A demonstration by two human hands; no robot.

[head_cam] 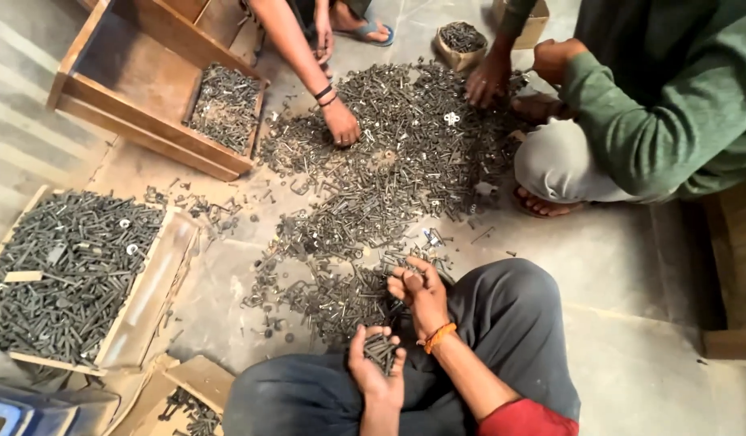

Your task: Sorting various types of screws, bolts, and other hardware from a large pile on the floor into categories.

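Head view: my left hand (376, 367) cups a bunch of dark bolts (381, 350), fingers curled round them, my right hand (421, 295) pinching over the floor pile (389, 169); sorting mid-way, next pick wants one matching bolt teased free.

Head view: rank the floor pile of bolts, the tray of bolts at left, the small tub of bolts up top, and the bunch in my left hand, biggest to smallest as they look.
1. Floor pile
2. Tray
3. Tub and the bunch in the left hand: these look alike, and the bunch sits nearer the camera, so unranked.
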